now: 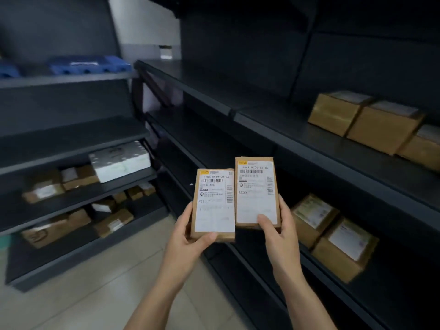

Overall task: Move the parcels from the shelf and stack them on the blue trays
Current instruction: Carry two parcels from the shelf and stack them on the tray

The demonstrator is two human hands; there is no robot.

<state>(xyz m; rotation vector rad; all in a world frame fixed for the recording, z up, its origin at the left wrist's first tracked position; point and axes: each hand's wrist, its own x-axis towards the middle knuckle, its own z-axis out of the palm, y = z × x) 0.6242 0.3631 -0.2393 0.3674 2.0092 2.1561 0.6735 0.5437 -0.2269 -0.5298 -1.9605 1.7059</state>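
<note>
My left hand point(188, 236) grips a small brown parcel point(214, 203) by its lower end, white label facing me, marked E914. Beside it, slightly higher, my right hand point(278, 229) grips a second brown parcel point(256, 191) with a label marked B700. Both are held side by side in front of the dark shelving. Blue trays point(89, 64) sit on the upper shelf of the left rack, with another blue tray point(8, 70) at the far left edge.
The right rack point(297, 151) holds brown boxes on an upper shelf point(364, 120) and two labelled boxes lower down point(333, 234). The left rack's lower shelves carry several parcels and a white padded package point(120, 160). Pale tiled floor point(107, 282) lies between the racks.
</note>
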